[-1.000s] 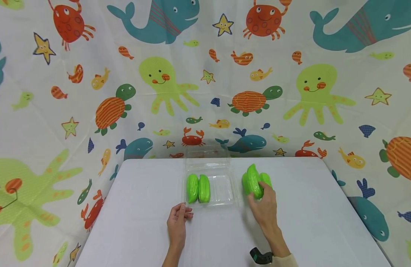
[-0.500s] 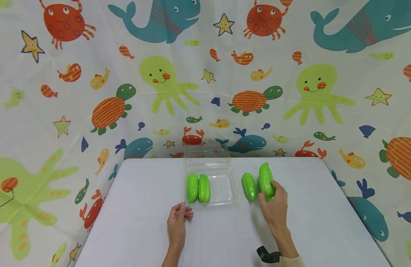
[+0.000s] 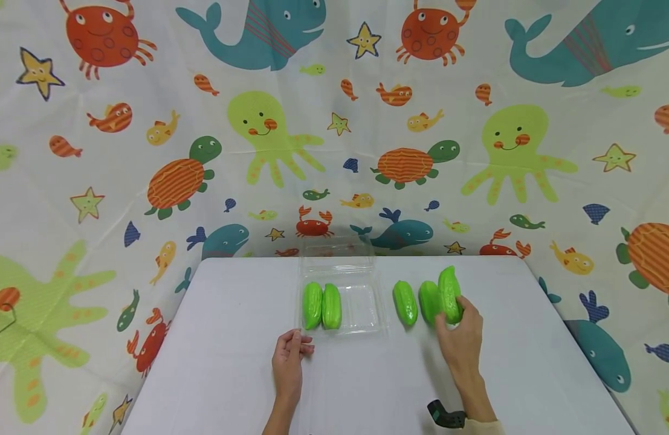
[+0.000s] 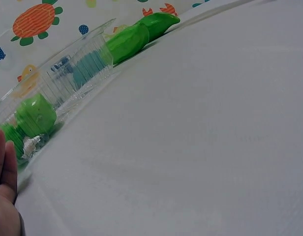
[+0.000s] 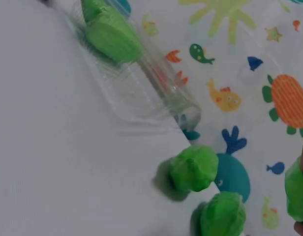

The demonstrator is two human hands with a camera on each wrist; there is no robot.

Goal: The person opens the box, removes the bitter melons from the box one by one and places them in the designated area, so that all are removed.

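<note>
The right hand point(image 3: 460, 344) curls round the rightmost green gourd point(image 3: 449, 294), seemingly a light, stiff, glossy toy best gripped mid-body, beside two others on the table point(image 3: 231, 362), while the left hand point(image 3: 288, 362) rests relaxed, holding nothing, just before the clear tray point(image 3: 367, 305).

A staged recording booth is shown rather than a lived-in room: a white desk point(image 3: 231, 362) is enclosed at the far side, left and right by a hung sea-creature printed cloth point(image 3: 334, 139), creased like a sheet, and no room furnishings are seen.
</note>
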